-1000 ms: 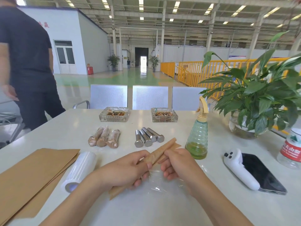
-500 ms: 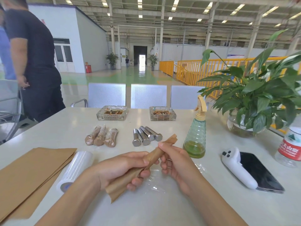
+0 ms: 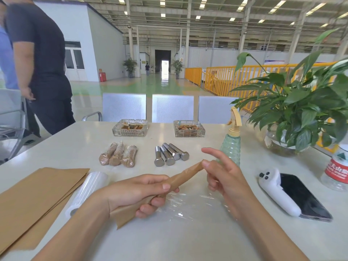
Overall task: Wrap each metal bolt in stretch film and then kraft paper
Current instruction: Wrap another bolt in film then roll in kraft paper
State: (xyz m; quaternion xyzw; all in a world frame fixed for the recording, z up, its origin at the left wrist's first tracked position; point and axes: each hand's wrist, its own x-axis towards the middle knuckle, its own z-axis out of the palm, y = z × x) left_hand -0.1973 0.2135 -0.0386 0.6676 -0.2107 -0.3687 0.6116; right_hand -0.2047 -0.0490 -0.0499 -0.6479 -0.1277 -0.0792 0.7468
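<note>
My left hand [image 3: 139, 193] grips a bolt rolled in kraft paper [image 3: 185, 175], held slanting above the table. My right hand [image 3: 224, 176] is at the roll's far end; its thumb touches the tip, the index finger sticks out straight, and the other fingers curl loosely. Several bare metal bolts [image 3: 170, 154] lie side by side in mid-table. Three wrapped bolts [image 3: 118, 154] lie to their left. A sheet of stretch film [image 3: 194, 204] lies flat under my hands. The film roll [image 3: 88, 191] and a stack of kraft paper [image 3: 35, 196] lie at the left.
Two glass ashtrays [image 3: 130, 127] [image 3: 188, 128] stand at the back. A green spray bottle [image 3: 231, 146], a potted plant [image 3: 301, 113], a water bottle [image 3: 337, 170], a white controller [image 3: 276, 191] and a phone [image 3: 303, 198] fill the right side. A person [image 3: 41, 68] stands at the far left.
The paper roll has been tightened and lifted off the table in my left hand. My right hand has let go of its side and slid to the far tip, index finger now raised.
</note>
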